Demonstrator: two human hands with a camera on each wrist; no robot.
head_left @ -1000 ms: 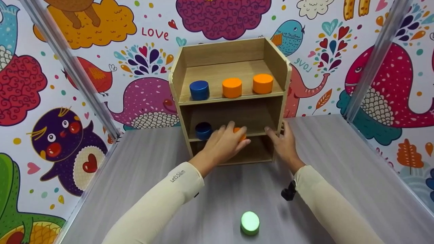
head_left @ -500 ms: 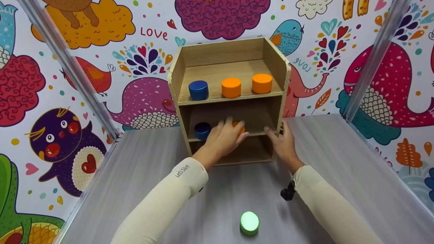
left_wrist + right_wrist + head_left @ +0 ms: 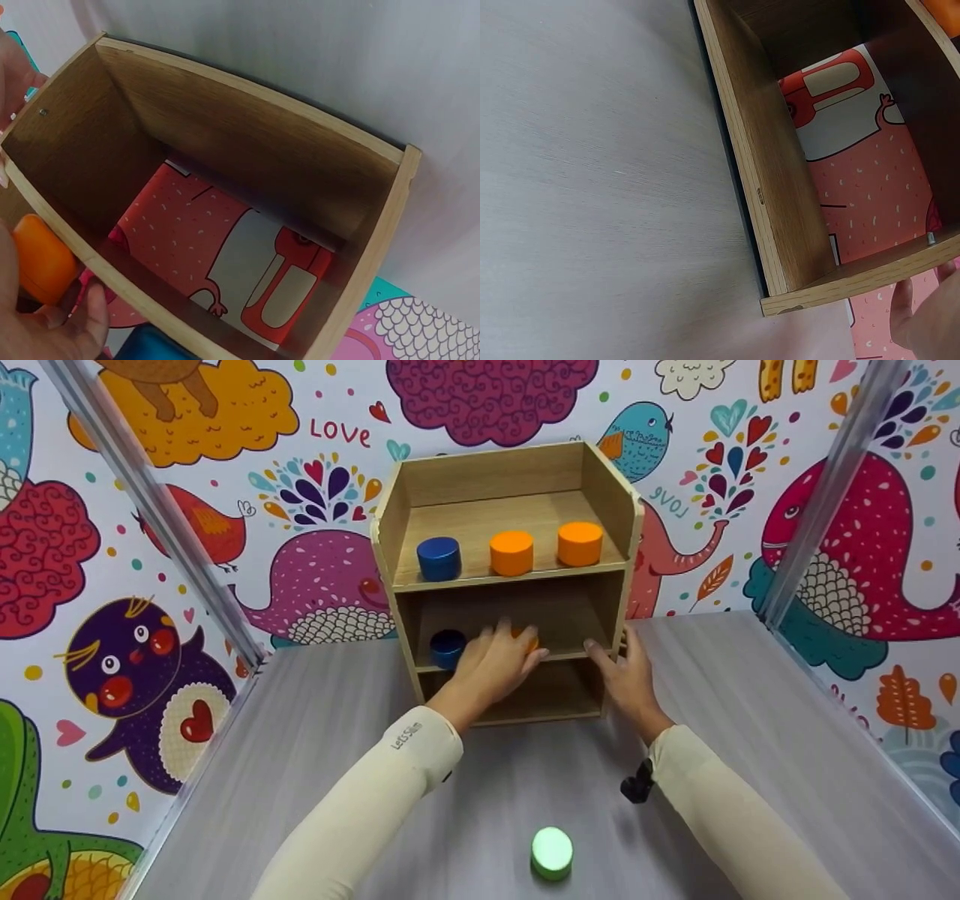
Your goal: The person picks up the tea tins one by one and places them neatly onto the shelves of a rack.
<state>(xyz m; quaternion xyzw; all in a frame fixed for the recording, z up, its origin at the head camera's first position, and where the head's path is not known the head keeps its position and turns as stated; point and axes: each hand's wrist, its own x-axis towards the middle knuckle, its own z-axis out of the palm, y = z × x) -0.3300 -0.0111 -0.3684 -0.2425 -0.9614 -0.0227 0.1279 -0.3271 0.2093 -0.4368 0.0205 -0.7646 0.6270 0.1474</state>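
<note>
My left hand (image 3: 491,664) holds an orange cylinder (image 3: 529,640) at the middle level of a small wooden shelf unit (image 3: 495,489). In the left wrist view, its fingers and thumb lie around the orange cylinder (image 3: 43,259). A dark blue cylinder (image 3: 448,649) stands at the left of that level, close beside the hand. My right hand (image 3: 631,679) grips the unit's right side panel, thumb at the front edge and fingers along the outside. In the right wrist view, part of the right hand (image 3: 930,319) shows against that panel.
On the top shelf stand a blue cylinder (image 3: 439,559) and two orange ones, a middle one (image 3: 511,553) and a right one (image 3: 580,544). A light green cylinder (image 3: 551,853) stands on the grey table (image 3: 337,780) in front. Printed walls (image 3: 322,405) enclose the table's back and sides.
My left hand has moved slightly forward and up with the orange cylinder, deeper into the middle level. The right hand has stayed on the side panel.
</note>
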